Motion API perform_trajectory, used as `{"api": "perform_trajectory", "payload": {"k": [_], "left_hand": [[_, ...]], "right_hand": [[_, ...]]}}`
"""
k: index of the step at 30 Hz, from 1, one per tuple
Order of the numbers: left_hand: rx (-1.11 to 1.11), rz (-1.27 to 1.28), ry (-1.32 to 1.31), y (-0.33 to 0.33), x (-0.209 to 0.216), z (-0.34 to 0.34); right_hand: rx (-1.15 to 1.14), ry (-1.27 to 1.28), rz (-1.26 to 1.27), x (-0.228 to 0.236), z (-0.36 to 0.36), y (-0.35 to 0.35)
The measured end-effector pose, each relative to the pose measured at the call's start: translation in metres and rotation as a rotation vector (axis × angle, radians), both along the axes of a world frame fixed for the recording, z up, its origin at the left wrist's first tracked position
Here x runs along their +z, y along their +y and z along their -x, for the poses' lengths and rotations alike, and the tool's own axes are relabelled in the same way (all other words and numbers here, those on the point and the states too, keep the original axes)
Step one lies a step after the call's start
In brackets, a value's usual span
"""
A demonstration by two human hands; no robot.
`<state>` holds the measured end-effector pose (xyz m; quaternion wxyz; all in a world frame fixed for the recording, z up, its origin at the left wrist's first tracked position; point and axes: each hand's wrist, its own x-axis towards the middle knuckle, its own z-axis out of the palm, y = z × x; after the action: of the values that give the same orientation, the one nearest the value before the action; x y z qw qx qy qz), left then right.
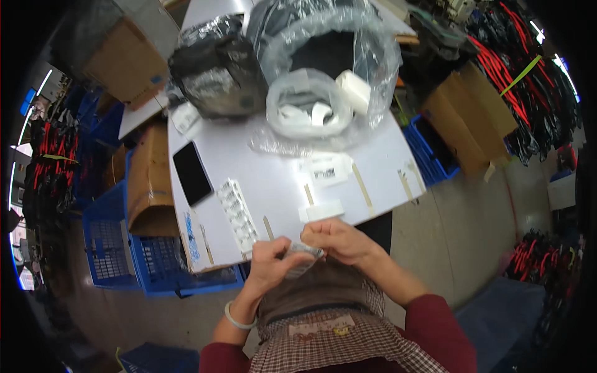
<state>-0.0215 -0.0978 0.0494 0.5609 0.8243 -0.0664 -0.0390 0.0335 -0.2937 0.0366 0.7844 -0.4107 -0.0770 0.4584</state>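
Close to my body, at the table's near edge, my left hand (267,266) is closed around a small grey-and-white printed piece (303,253), perhaps a folded sheet or packet; its exact kind is unclear. My right hand (337,240) is closed in a pinch by the far right end of that piece, and what its fingertips hold is hidden. Left of my hands lies a white sheet with rows of printed labels (236,214). Just beyond them sit a blank white strip (321,211) and a white label with a dark printed code (327,170).
A black phone (193,173) lies on the white table (249,177). Farther back are a black plastic-wrapped bundle (217,78), a large clear plastic bag (379,62) and a rolled-down clear bag (308,132) holding white pieces. Blue crates (109,252) and cardboard boxes (476,121) flank the table.
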Motion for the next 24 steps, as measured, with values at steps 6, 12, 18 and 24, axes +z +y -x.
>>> {"api": "perform_trajectory", "payload": {"k": [6, 12, 18, 24], "left_hand": [[-0.051, 0.209, 0.203, -0.008, -0.008, -0.004], [-0.001, 0.396, 0.327, -0.019, -0.018, -0.006], [0.055, 0.45, 0.288, -0.031, -0.016, -0.005], [0.131, 0.578, 0.429, -0.034, -0.018, 0.003]], "right_hand": [[-0.025, -0.079, 0.074, -0.004, -0.004, -0.015], [-0.021, -0.036, 0.235, -0.003, -0.012, -0.018], [-0.201, -0.35, 0.606, 0.002, -0.004, -0.02], [-0.46, -0.86, 0.73, 0.002, 0.01, -0.032]]}}
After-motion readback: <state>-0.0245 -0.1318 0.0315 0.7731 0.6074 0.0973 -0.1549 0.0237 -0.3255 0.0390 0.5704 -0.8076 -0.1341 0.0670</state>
